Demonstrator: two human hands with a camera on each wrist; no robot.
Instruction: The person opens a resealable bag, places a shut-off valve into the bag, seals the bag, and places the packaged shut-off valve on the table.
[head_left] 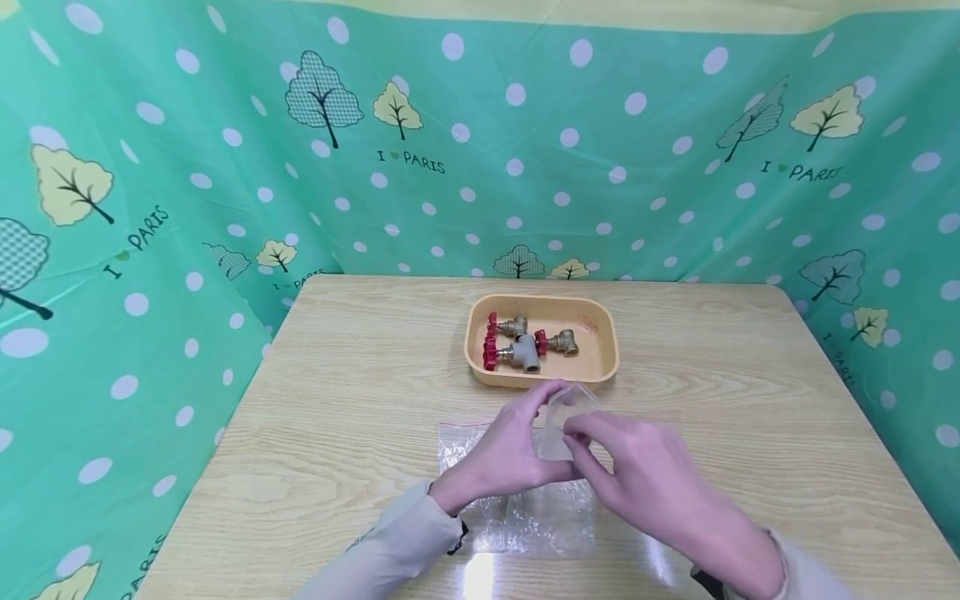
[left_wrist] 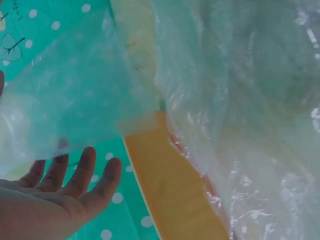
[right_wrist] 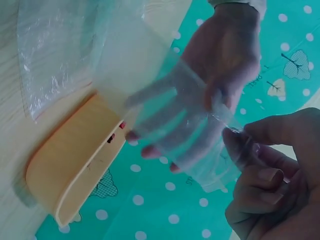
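A clear plastic bag (head_left: 557, 433) is held up between both hands over the table. My right hand (head_left: 645, 475) pinches its edge between thumb and fingertips, the pinch showing closely in the right wrist view. My left hand (head_left: 510, 450) is spread against the bag. Its fairly straight fingers (right_wrist: 165, 122) show through the film from behind, with the thumb at the bag's edge. Below the hands, a larger clear bag (head_left: 517, 525) with a red line along its top lies on the table, partly hidden by the left arm.
Just beyond the hands stands a tan tray (head_left: 603, 329). In it lie several red-handled valves, among them a grey-bodied one (head_left: 525, 353) and a brass one (head_left: 562, 342). The wooden table (head_left: 337, 400) backs onto a green patterned cloth (head_left: 420, 208).
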